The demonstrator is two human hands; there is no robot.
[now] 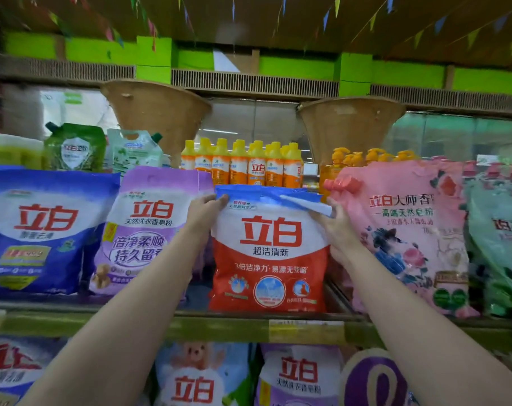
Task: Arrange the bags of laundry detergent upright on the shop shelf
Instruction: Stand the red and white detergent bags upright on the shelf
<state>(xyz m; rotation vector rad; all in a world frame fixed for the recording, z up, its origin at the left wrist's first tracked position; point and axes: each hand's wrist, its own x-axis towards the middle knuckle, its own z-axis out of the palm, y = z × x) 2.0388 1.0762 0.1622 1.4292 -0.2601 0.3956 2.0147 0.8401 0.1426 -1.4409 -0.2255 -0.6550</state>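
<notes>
red-and-white bag (269, 259) between the hands: 立白, 超洁清新 | purple bag (145, 230) just left of the left hand (203, 213): 立白, 天然洗衣香皂粉, 倍净柔顺 | blue bag (41, 230) further left: 立白 | pink bag (407, 230) just right of the right hand (335, 227): 立白大师香, 高端天然皂粉 | orange bottles (243, 165) behind, above the hands: 立白

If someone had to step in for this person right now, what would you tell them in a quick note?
Left hand: grips the top left corner of the red and white detergent bag.
Right hand: holds the bag's top right edge.
The bag stands upright on the shelf, between the purple detergent bag and the pink detergent bag.
Done: the blue detergent bag, purple and pink bags look upright, if leaning a little.
Left: probably let go of the red bag once it stands alone, then check the green bag at the far right, which is only partly in view.
</notes>
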